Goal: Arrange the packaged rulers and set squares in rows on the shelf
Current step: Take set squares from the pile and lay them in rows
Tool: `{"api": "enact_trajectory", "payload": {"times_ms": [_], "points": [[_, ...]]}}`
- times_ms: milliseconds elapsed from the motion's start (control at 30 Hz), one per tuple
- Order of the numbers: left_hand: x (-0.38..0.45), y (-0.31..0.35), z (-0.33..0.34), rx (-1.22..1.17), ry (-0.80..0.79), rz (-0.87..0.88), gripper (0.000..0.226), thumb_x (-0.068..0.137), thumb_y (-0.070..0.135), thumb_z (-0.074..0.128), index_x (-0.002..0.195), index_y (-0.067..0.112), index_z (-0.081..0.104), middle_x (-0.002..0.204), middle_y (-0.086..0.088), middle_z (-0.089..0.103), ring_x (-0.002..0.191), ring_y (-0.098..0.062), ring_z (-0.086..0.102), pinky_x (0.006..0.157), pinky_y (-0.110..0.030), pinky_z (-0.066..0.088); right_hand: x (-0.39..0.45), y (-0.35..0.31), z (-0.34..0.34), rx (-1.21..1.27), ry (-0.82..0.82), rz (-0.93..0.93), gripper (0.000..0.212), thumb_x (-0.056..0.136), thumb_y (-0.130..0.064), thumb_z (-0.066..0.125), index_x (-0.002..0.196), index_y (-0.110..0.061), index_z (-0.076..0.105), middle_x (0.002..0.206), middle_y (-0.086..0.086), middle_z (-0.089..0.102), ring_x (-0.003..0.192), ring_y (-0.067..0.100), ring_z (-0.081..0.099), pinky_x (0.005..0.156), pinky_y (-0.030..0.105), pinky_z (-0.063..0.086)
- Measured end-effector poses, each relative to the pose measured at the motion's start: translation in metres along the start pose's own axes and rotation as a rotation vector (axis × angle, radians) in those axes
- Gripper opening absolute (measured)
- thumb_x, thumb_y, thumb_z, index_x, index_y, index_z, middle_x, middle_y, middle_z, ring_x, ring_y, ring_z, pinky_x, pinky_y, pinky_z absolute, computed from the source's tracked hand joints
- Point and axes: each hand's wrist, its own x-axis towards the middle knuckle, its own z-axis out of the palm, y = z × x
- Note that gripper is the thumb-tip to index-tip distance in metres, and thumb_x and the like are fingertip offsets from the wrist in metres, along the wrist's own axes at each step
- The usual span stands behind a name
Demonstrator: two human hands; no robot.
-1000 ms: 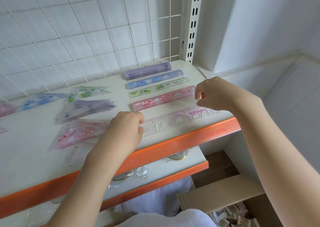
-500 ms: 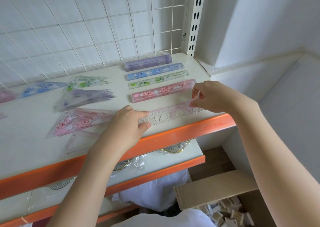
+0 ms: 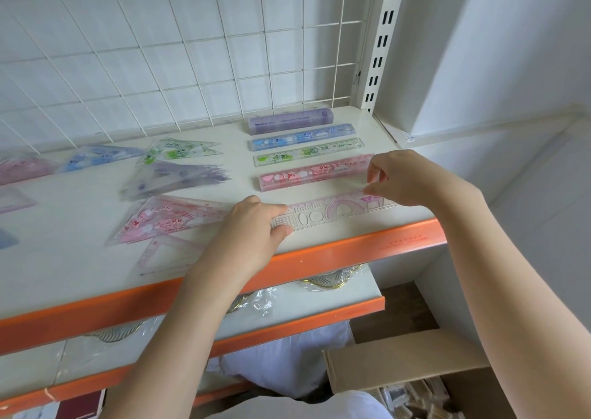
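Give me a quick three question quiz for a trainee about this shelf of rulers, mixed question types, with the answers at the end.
1. True or false: the stencil ruler lies nearest the shelf's orange front edge.
2. Which ruler sits directly behind the stencil ruler? A) pink ruler B) green ruler C) blue ruler
3. Fill in: the left hand holds the stencil ruler's left end, and the right hand pinches its ____ end.

Key: 1 true; 2 A; 3 right.

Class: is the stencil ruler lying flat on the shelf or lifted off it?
Flat: the stencil ruler lies along the shelf front edge, both hands pinching its ends.
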Motion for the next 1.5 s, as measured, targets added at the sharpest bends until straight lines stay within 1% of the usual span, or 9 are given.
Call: {"api": "enact_trajectory", "payload": {"times_ms": [200, 333, 433, 667, 967, 1167, 1267, 1400, 1500], "points": [[0.003, -0.017, -0.016, 0.037, 0.040, 0.053, 0.047, 0.092, 0.034, 0.055, 0.137, 0.023, 0.046, 0.111, -0.010, 0.056, 0.110, -0.026, 0.051, 0.091, -0.031, 0.038, 0.003, -0.023, -0.007, -0.030, 0.050, -0.006, 0.018, 0.090, -0.026, 0.060, 0.102, -0.012, 0.061, 0.103, 0.005, 0.060, 0.091, 0.018, 0.046, 0.074, 0.028, 0.035], [0.010, -0.043, -0.043, 0.062, 0.065, 0.084, 0.045, 0.093, 0.033, 0.053, 0.135, 0.018, 0.047, 0.107, -0.012, 0.059, 0.107, -0.029, 0.053, 0.090, -0.034, 0.038, 0.015, -0.067, -0.008, -0.060, 0.076, -0.069, 0.022, 0.091, -0.027, 0.058, 0.106, -0.012, 0.063, 0.111, 0.006, 0.062, 0.109, 0.024, 0.051, 0.078, 0.026, 0.034], [0.016, -0.072, -0.072, 0.080, 0.095, 0.077, 0.042, 0.092, 0.030, 0.055, 0.131, 0.015, 0.051, 0.112, -0.013, 0.060, 0.108, -0.030, 0.053, 0.089, -0.032, 0.037, 0.028, -0.108, -0.004, -0.046, 0.071, -0.102, 0.021, 0.090, -0.028, 0.059, 0.105, -0.013, 0.064, 0.112, 0.006, 0.064, 0.105, 0.023, 0.054, 0.081, 0.029, 0.040], [0.033, -0.152, -0.130, 0.157, 0.118, 0.001, 0.041, 0.090, 0.031, 0.057, 0.127, 0.012, 0.055, 0.114, -0.014, 0.060, 0.113, -0.031, 0.050, 0.094, -0.034, 0.037, 0.056, -0.184, 0.006, -0.062, 0.076, -0.134, 0.024, 0.092, -0.026, 0.056, 0.110, -0.013, 0.065, 0.114, 0.005, 0.065, 0.108, 0.022, 0.054, 0.076, 0.025, 0.035], [0.060, -0.207, -0.152, 0.209, 0.000, -0.101, 0.030, 0.091, 0.024, 0.058, 0.117, 0.010, 0.061, 0.119, -0.012, 0.061, 0.113, -0.028, 0.052, 0.092, -0.031, 0.041, 0.102, -0.222, 0.016, -0.113, 0.019, -0.122, 0.023, 0.089, -0.026, 0.059, 0.108, -0.015, 0.065, 0.112, 0.007, 0.062, 0.102, 0.027, 0.058, 0.078, 0.029, 0.044], [0.083, -0.214, -0.139, 0.244, -0.109, -0.122, 0.022, 0.085, 0.022, 0.065, 0.102, 0.009, 0.067, 0.111, -0.010, 0.064, 0.106, -0.026, 0.057, 0.089, -0.030, 0.045, 0.136, -0.231, 0.023, -0.212, -0.063, -0.162, 0.042, 0.084, -0.025, 0.067, 0.121, -0.008, 0.056, 0.120, 0.010, 0.057, 0.113, 0.029, 0.052, 0.093, 0.040, 0.047], [0.092, -0.214, -0.128, 0.281, -0.123, -0.102, 0.011, 0.084, 0.023, 0.064, 0.084, 0.013, 0.064, 0.103, -0.015, 0.067, 0.092, -0.027, 0.057, 0.080, -0.030, 0.045, 0.150, -0.234, 0.026, -0.279, -0.105, -0.183, 0.046, 0.082, -0.025, 0.067, 0.120, -0.002, 0.055, 0.121, 0.013, 0.056, 0.114, 0.032, 0.053, 0.093, 0.043, 0.048], [0.102, -0.216, -0.123, 0.294, -0.113, -0.109, 0.029, 0.085, 0.023, 0.063, 0.060, 0.013, 0.051, 0.071, -0.010, 0.057, 0.077, -0.029, 0.054, 0.068, -0.029, 0.042, 0.161, -0.236, 0.022, -0.304, -0.164, -0.182, 0.049, 0.081, -0.028, 0.067, 0.122, -0.006, 0.053, 0.121, 0.009, 0.055, 0.110, 0.031, 0.055, 0.091, 0.044, 0.049], [0.107, -0.216, -0.122, 0.252, -0.113, -0.084, 0.021, 0.084, 0.017, 0.063, 0.065, 0.016, 0.054, 0.072, -0.009, 0.056, 0.070, -0.024, 0.051, 0.069, -0.030, 0.046, 0.164, -0.238, 0.020, -0.298, -0.203, -0.187, 0.047, 0.079, -0.028, 0.068, 0.122, -0.015, 0.054, 0.120, 0.004, 0.053, 0.108, 0.028, 0.055, 0.092, 0.045, 0.048]]}}
